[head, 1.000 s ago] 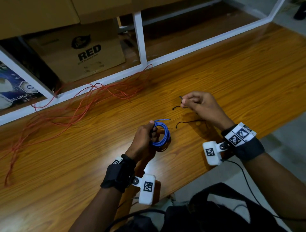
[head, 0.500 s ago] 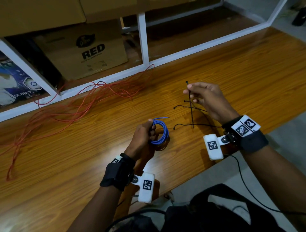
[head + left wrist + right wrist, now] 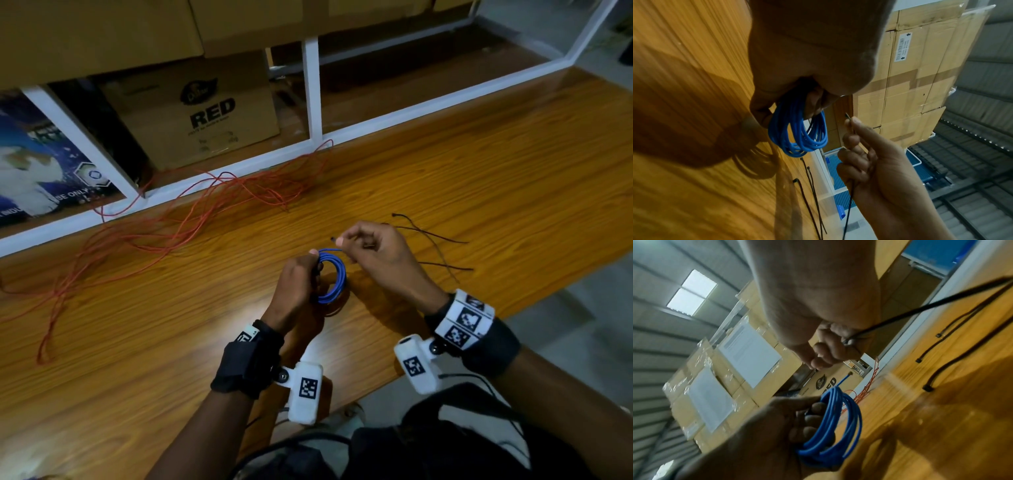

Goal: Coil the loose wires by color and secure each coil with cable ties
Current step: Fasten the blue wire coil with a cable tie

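My left hand [image 3: 301, 277] grips a blue wire coil [image 3: 334, 281] and holds it upright just above the wooden table [image 3: 479, 178]. The coil [image 3: 797, 134] hangs from the curled fingers in the left wrist view, and shows as several loops [image 3: 838, 418] in the right wrist view. My right hand [image 3: 370, 246] pinches a black cable tie [image 3: 849, 118] near its tip, close to the top of the coil. The tie's tail [image 3: 931, 305] trails back past the wrist. Loose red wire [image 3: 164, 229] sprawls over the table to the far left.
Spare black cable ties [image 3: 435, 246] lie on the table to the right of my hands. A white shelf frame [image 3: 313, 92] runs along the table's far edge, with a cardboard box marked RED [image 3: 205, 116] behind it. The table's near edge is by my wrists.
My right hand has lifted one cable tie off the table and carried it left to the coil. The left hand keeps holding the blue coil in about the same place.
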`<state>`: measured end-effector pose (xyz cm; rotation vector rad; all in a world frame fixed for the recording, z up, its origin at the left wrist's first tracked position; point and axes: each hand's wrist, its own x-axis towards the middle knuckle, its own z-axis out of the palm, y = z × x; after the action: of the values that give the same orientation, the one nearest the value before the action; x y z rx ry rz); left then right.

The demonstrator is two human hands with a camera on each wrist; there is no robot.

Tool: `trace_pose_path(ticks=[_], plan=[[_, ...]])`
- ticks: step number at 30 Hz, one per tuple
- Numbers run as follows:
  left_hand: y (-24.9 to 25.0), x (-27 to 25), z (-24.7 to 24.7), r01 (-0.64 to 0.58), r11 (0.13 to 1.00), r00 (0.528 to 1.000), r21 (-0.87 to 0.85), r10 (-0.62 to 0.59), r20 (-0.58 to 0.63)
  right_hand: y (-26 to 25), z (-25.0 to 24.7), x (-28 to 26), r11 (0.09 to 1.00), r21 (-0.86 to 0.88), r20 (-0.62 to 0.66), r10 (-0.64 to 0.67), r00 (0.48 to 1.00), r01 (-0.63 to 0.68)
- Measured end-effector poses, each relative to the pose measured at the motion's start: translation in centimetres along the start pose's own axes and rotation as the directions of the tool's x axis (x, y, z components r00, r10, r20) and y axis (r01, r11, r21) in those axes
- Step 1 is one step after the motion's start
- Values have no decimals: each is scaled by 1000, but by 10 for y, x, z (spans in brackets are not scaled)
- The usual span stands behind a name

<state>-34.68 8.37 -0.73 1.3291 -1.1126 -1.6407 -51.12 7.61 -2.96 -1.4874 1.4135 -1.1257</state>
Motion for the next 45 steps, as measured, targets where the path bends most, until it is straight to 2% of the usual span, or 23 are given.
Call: trace_pose_path(ticks=[3,6,8,12,17,20,23,27,29,31,37,42,45], plan=[[-4,-4,-6,-78,990,997,115,79,-9,-3,9,-4,984,-165,-44,-77,996,69],[-8,-8,-7,23,998,1000,-58,-23,-4,-3,17,-5,930,-323,-14,-188,982,173],[-8,-11,-7,34,994,999,-108,-32,12,1,24,-7,903,-370,22,-226,974,218],[-2,-21,-5,-98,995,995,-34,97,-41,8,32,-16,942,-288,-14,-187,982,175],[-11,-17,-5,-33,984,986,-174,4,-165,8,32,-14,980,-188,12,-56,998,57],[-11,-15,-7,-13,985,979,-172,-22,-202,3,28,-11,977,-208,-12,-59,998,55],[-4,-20,-13,-64,992,980,-107,42,-194,-9,25,-13,952,-280,-12,-135,991,127],[-8,-15,-23,-149,987,962,57,158,-221,-18,31,-26,917,-343,166,-153,974,202],[-15,-8,-28,-169,980,946,107,191,-260,-19,34,-30,876,-399,212,-199,957,271],[-25,-2,-34,-195,952,932,236,255,-257,-21,35,-30,845,-440,193,-242,951,304],[-27,-5,-37,-232,928,896,291,320,-308,-27,44,-29,819,-470,113,-315,942,330],[-28,-15,-33,-348,865,839,361,459,-292,-34,50,-29,760,-469,114,-454,884,451],[-29,-20,-29,-394,840,807,373,510,-298,-39,51,-31,688,-508,122,-538,834,518]])
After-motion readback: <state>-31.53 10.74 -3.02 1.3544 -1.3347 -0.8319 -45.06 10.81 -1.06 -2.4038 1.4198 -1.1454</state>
